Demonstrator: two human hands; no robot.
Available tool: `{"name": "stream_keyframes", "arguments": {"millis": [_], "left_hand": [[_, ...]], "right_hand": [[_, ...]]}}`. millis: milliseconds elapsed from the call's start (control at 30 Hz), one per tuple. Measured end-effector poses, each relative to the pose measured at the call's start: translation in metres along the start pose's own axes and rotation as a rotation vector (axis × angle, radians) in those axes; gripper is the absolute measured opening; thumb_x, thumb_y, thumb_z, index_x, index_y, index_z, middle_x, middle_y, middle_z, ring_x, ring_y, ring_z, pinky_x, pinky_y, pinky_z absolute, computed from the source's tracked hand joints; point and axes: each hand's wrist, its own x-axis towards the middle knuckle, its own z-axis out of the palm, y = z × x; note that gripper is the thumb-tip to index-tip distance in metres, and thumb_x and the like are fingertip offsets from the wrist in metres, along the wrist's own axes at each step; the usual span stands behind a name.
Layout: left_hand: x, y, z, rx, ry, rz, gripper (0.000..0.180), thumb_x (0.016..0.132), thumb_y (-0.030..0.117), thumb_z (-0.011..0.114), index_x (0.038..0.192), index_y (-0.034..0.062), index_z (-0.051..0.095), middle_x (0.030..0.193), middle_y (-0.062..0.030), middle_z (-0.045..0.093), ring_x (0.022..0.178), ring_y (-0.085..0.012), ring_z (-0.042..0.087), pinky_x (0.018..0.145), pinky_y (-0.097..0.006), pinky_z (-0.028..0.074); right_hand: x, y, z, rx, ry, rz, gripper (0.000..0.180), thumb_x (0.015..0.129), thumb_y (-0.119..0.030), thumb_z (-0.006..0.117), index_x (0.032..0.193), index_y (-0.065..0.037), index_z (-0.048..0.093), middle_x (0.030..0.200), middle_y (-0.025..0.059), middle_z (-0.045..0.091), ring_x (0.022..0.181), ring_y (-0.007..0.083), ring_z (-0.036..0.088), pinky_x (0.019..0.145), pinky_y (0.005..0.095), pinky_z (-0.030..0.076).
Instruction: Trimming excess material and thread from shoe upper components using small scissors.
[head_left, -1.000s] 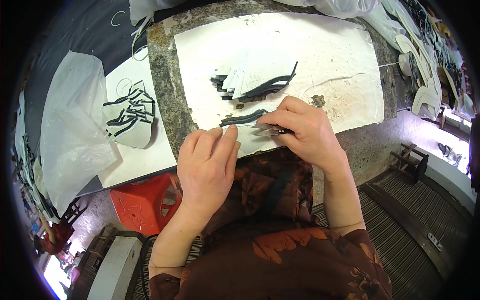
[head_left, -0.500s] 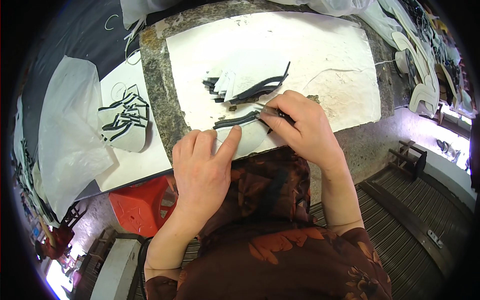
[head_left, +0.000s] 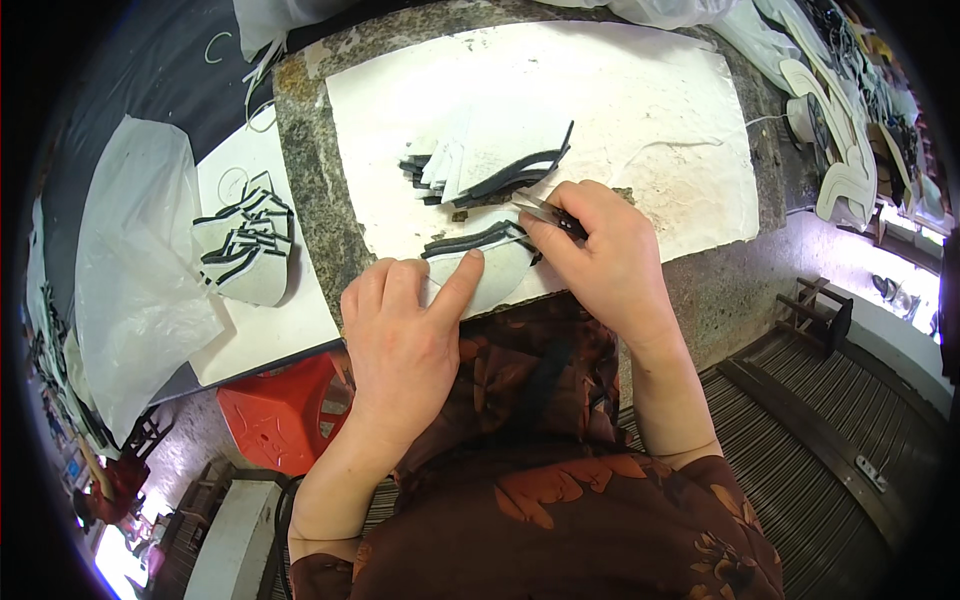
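Note:
A pale, curved fabric piece with a black edge strip [head_left: 490, 285] lies at the near edge of the white board [head_left: 660, 190]. My left hand [head_left: 400, 335] rests on it palm down, index fingertip pressing just below the black strip. My right hand [head_left: 605, 250] is closed around a small cutter with slim pointed metal blades and a black handle [head_left: 570, 224]. The blades point up and left, above the strip's right end. Just beyond lies a fanned stack of similar pale pieces with black edges [head_left: 480, 165].
To the left, another pile of black-edged pieces [head_left: 245, 250] sits on a white sheet [head_left: 300, 335] beside a crumpled plastic bag [head_left: 135, 260]. A red stool [head_left: 275, 420] stands below. A stone slab [head_left: 310, 160] supports the board, with pale cut shapes [head_left: 845, 190] at far right.
My right hand has turned slightly, lifting the cutter's blades up from the strip's end, where they show more plainly. My left hand still presses on the fabric piece.

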Motion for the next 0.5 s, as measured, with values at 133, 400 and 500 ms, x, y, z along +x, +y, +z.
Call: {"name": "stream_keyframes", "arguments": {"millis": [133, 400, 500], "left_hand": [[0.0018, 0.0023, -0.0021, 0.026, -0.042, 0.005, 0.055, 0.084, 0.001, 0.071, 0.132, 0.026, 0.072, 0.103, -0.0078, 0.055, 0.101, -0.0283, 0.056, 0.088, -0.043, 0.042], [0.0081, 0.0065, -0.0076, 0.049, -0.14, 0.002, 0.065, 0.08, -0.001, 0.063, 0.138, 0.0271, 0.068, 0.099, -0.0083, 0.05, 0.103, -0.0305, 0.053, 0.091, -0.045, 0.04], [0.0085, 0.007, -0.0084, 0.057, -0.153, 0.003, 0.065, 0.08, -0.001, 0.063, 0.138, 0.0276, 0.067, 0.1, -0.0082, 0.05, 0.102, -0.0304, 0.053, 0.091, -0.045, 0.04]], "right_hand": [[-0.0001, -0.0037, -0.0026, -0.064, -0.029, -0.002, 0.021, 0.089, -0.026, 0.073, 0.095, -0.006, 0.069, 0.087, 0.0125, 0.066, 0.081, 0.0354, 0.067, 0.071, 0.0449, 0.053], [0.0019, -0.003, -0.0061, -0.023, -0.063, -0.023, 0.023, 0.088, -0.022, 0.072, 0.104, -0.005, 0.07, 0.092, 0.0127, 0.066, 0.086, 0.0349, 0.067, 0.075, 0.0442, 0.054], [0.0023, -0.0028, -0.0066, -0.035, -0.063, -0.037, 0.024, 0.088, -0.021, 0.073, 0.105, -0.005, 0.07, 0.093, 0.0127, 0.066, 0.087, 0.0347, 0.067, 0.076, 0.044, 0.054]]}}
